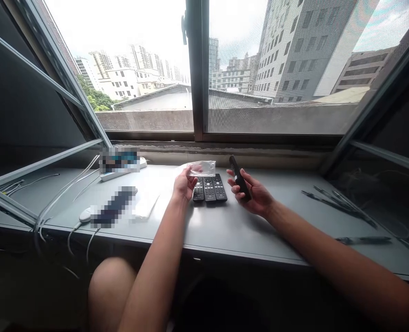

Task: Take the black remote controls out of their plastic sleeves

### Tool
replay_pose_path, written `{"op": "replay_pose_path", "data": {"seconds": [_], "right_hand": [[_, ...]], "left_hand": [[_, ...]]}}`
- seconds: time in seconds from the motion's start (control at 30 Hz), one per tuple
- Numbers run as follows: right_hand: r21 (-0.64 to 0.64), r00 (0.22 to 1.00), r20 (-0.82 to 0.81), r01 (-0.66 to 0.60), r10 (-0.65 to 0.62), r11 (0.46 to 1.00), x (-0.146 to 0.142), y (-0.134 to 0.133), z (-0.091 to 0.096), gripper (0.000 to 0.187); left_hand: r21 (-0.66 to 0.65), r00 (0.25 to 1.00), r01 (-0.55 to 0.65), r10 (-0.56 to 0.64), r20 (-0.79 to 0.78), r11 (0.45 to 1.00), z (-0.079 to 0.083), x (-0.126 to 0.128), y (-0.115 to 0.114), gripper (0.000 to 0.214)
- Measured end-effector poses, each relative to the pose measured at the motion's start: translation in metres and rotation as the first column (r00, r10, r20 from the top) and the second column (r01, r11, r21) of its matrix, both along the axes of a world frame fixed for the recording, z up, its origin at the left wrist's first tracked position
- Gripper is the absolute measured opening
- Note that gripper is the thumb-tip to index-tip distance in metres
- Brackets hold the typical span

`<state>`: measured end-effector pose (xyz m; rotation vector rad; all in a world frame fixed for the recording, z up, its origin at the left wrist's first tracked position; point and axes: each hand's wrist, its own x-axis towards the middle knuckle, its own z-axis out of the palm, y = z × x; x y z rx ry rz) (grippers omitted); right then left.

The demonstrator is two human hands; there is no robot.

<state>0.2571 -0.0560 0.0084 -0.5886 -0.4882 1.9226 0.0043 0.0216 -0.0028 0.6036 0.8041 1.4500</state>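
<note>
Left hand [184,185] pinches clear bag [204,168]; right hand [257,194] grips tilted remote [240,180], probably for clearance. Three remotes [209,189] sit side by side on desk [225,233], likely for tidiness.

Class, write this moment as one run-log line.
left hand: holding clear bag; right hand: holding black remote; desk: three remotes, side by side

Left arm [159,258], right arm [315,240] and fingers [239,195] are showing bare; rounded knee [110,279] also showing bare; lap [211,304] lying too dark to read.
</note>
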Motion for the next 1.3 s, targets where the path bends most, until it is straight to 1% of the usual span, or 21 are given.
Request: {"op": "replay_pose_path", "data": {"seconds": [0.1, 0.2, 0.23, 0.3, 0.37, 0.43, 0.5, 0.6, 0.67, 0.73, 0.83, 0.93, 1.0, 1.17, 1.3], "right_hand": [[-0.011, 1.000, -0.018, 0.015, -0.015, 1.000, -0.0012, -0.0007, 0.0003, 0.026], [-0.037, 0.999, 0.006, 0.047, -0.047, 0.998, -0.0032, -0.0017, 0.0026, 0.020], [-0.047, 0.998, 0.018, 0.053, -0.052, 0.998, -0.0036, -0.0020, 0.0036, 0.020], [-0.053, 0.999, 0.026, 0.038, -0.037, 0.998, -0.0036, -0.0023, 0.0052, 0.028], [-0.030, 1.000, 0.007, -0.002, 0.002, 1.000, -0.0028, -0.0021, 0.0054, 0.036], [0.006, 0.999, -0.014, -0.036, 0.036, 0.999, -0.0018, -0.0016, 0.0040, 0.040], [0.030, 0.999, -0.014, -0.047, 0.047, 0.998, -0.0013, -0.0010, 0.0018, 0.038], [0.048, 0.999, -0.005, -0.037, 0.038, 0.998, -0.0014, -0.0001, -0.0009, 0.030], [0.057, 0.999, -0.014, -0.029, 0.030, 0.998, -0.0020, 0.0000, -0.0009, 0.028], [0.047, 0.999, -0.031, -0.027, 0.029, 0.999, -0.0028, -0.0004, 0.0004, 0.032], [-0.009, 0.998, -0.050, -0.036, 0.036, 0.999, -0.0044, -0.0021, 0.0041, 0.040], [-0.072, 0.999, -0.012, -0.031, 0.030, 0.997, -0.0052, -0.0041, 0.0073, 0.039], [-0.092, 0.999, 0.032, -0.026, 0.029, 0.995, -0.0046, -0.0050, 0.0085, 0.041], [-0.045, 0.994, 0.100, -0.034, 0.038, 0.998, -0.0027, -0.0047, 0.0071, 0.043], [0.010, 0.980, 0.197, -0.038, 0.035, 0.999, -0.0051, -0.0037, 0.0020, 0.044]], "left_hand": [[0.001, 1.000, 0.001, -0.001, 0.011, 1.000, 0.0016, 0.0008, -0.0017, 0.020], [0.002, 1.000, 0.003, -0.003, 0.008, 1.000, 0.0014, 0.0008, -0.0017, 0.019], [0.004, 1.000, 0.004, -0.004, 0.007, 1.000, 0.0010, 0.0006, -0.0013, 0.019], [0.006, 1.000, 0.005, -0.005, 0.003, 1.000, 0.0000, 0.0002, -0.0005, 0.019], [0.005, 1.000, 0.005, -0.005, 0.000, 1.000, -0.0003, 0.0000, -0.0003, 0.019], [0.000, 1.000, 0.006, -0.006, 0.002, 1.000, 0.0004, 0.0002, -0.0007, 0.019], [-0.002, 1.000, 0.003, -0.003, 0.007, 1.000, 0.0015, 0.0005, -0.0014, 0.018], [0.000, 1.000, -0.004, 0.004, 0.010, 1.000, 0.0022, 0.0008, -0.0019, 0.016], [-0.001, 1.000, -0.006, 0.006, 0.011, 1.000, 0.0018, 0.0007, -0.0017, 0.015], [-0.005, 1.000, -0.004, 0.004, 0.009, 1.000, 0.0013, 0.0006, -0.0016, 0.015], [-0.009, 1.000, -0.002, 0.002, 0.002, 1.000, 0.0015, 0.0006, -0.0021, 0.016], [-0.010, 1.000, -0.002, 0.002, 0.001, 1.000, 0.0024, 0.0007, -0.0030, 0.017], [-0.006, 1.000, 0.000, 0.000, 0.001, 1.000, 0.0026, 0.0006, -0.0031, 0.017], [-0.003, 1.000, 0.005, -0.005, 0.004, 1.000, 0.0018, 0.0007, -0.0021, 0.016], [-0.010, 1.000, 0.000, 0.000, 0.010, 1.000, 0.0020, 0.0014, -0.0019, 0.015]]}}
